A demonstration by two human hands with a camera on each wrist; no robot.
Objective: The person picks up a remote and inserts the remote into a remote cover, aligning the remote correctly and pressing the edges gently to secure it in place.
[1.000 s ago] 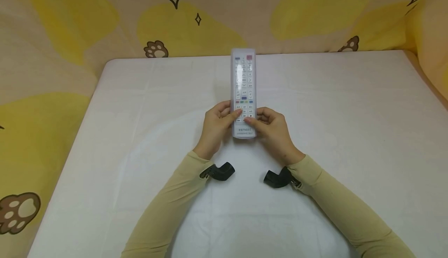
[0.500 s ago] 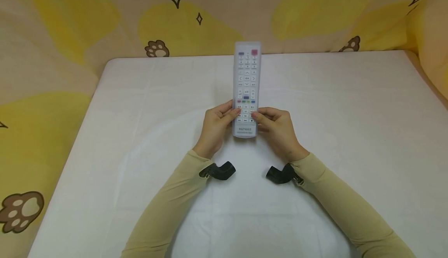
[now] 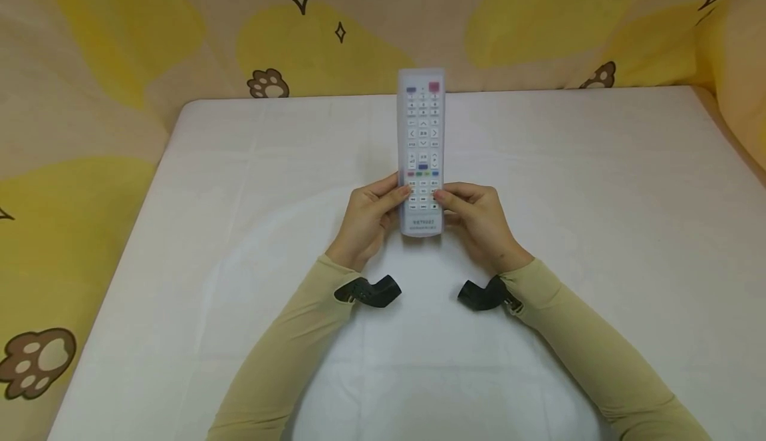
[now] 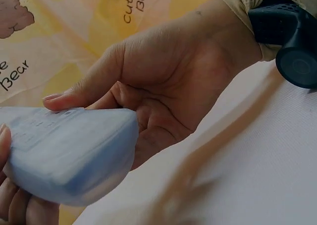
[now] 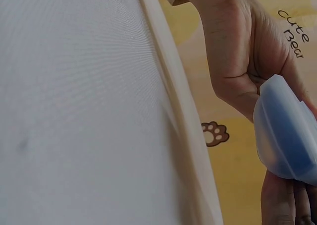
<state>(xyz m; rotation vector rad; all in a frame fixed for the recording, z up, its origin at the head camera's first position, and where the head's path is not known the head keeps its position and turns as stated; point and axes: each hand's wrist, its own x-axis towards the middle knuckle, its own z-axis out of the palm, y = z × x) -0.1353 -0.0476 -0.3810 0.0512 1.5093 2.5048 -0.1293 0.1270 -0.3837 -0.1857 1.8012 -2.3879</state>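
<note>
A white remote control (image 3: 422, 148) in a translucent sleeve stands tilted up in the head view, its button face toward me and a red button at its top right. My left hand (image 3: 370, 218) grips its lower left side, thumb on the buttons and fingers behind. On the opposite side my right hand (image 3: 481, 218) pinches the lower right edge, thumb over the front. In the left wrist view, the bottom end of the remote control (image 4: 74, 150) sits by the left hand (image 4: 163, 76). The right wrist view shows that rounded end of the remote control (image 5: 285, 131) below the right hand (image 5: 233, 46).
A white-covered table (image 3: 251, 281) spreads beneath both arms. Behind its far edge hangs a yellow and beige cloth (image 3: 383, 35) with paw prints and stars. Black wrist cameras (image 3: 377, 291) stick out inward from both tan sleeves (image 3: 287, 348).
The remote control has tipped more upright and moved slightly right, its top edge now higher. My right hand has moved a little right, its thumb now nearer the edge. The left hand barely moved.
</note>
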